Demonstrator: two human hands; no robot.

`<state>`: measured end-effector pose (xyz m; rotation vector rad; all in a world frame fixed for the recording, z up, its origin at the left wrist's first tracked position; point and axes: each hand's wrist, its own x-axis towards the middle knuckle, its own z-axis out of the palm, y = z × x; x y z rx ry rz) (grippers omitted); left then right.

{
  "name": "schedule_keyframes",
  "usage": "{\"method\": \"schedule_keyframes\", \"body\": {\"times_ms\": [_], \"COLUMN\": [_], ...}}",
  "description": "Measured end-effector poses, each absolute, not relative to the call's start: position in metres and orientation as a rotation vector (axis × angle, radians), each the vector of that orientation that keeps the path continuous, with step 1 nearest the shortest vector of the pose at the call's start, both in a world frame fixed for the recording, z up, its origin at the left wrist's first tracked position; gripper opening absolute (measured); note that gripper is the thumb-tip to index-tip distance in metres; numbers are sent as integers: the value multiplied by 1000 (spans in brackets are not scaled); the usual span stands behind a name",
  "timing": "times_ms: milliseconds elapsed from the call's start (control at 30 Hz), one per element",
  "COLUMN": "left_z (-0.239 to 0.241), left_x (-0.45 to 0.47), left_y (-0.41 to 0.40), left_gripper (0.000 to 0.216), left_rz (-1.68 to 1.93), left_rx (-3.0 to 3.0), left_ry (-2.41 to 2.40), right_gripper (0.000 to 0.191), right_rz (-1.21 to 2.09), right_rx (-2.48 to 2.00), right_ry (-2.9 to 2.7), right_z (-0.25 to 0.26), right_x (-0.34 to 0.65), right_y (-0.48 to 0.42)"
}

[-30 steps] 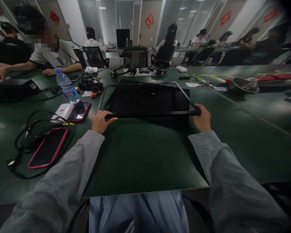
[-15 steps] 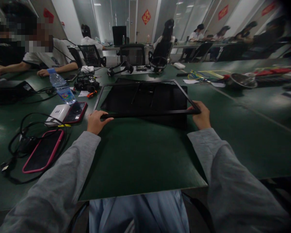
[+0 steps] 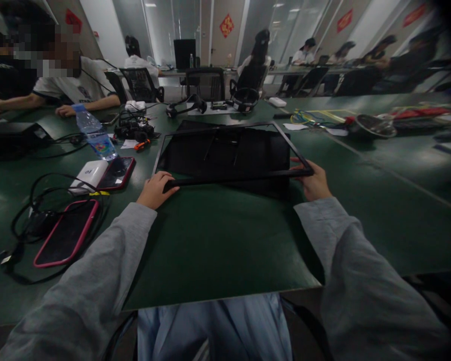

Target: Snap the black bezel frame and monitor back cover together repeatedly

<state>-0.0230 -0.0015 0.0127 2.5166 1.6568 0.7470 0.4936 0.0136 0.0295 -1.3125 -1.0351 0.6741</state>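
Note:
A thin black rectangular frame (image 3: 225,177), like a screen bezel, is held between both hands above the green table (image 3: 218,240). My left hand (image 3: 157,190) grips its near left corner, thumb along the near bar and fingers over the side. At the near right corner, my right hand (image 3: 314,180) is closed round the frame. Through the frame's opening shows a flat black panel (image 3: 263,150) lying on the table, with thin raised lines near its middle. I cannot make out whether frame and panel touch.
Left of my hands lie a pink-edged phone (image 3: 65,235), a black cable (image 3: 22,210), a white power bank (image 3: 88,175) and a second phone (image 3: 117,173). Behind them stands a water bottle (image 3: 93,133). A metal bowl (image 3: 372,125) sits far right. A person (image 3: 82,82) works across the table at left.
The frame has shifted slightly to the right and a little toward me, with both hands still on it. The black panel has stayed in place.

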Motion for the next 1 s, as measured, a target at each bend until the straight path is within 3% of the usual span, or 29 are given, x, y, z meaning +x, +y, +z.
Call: {"method": "schedule_keyframes", "body": {"times_ms": [167, 300, 467, 733, 900, 1000], "left_z": [15, 14, 13, 16, 11, 8], "left_x": [-19, -20, -19, -18, -24, -25], "left_y": [-5, -4, -3, -4, 5, 8], "left_gripper": [49, 46, 42, 35, 29, 32], "left_rz": [615, 577, 598, 626, 799, 930], "left_rx": [2506, 2500, 2501, 2476, 2328, 2204], "left_ry": [1692, 1681, 1673, 1661, 1643, 1621], "right_gripper": [30, 24, 38, 32, 11, 15], "right_rz": [760, 849, 965, 808, 729, 755], "right_rx": [-1274, -1264, -1376, -1381, -1363, -1371], "right_ry": [-962, -859, -837, -904, -782, -807], "right_z": [27, 26, 26, 20, 17, 13], "right_x": [497, 502, 513, 510, 512, 511], "right_y": [15, 19, 26, 26, 28, 31]}}
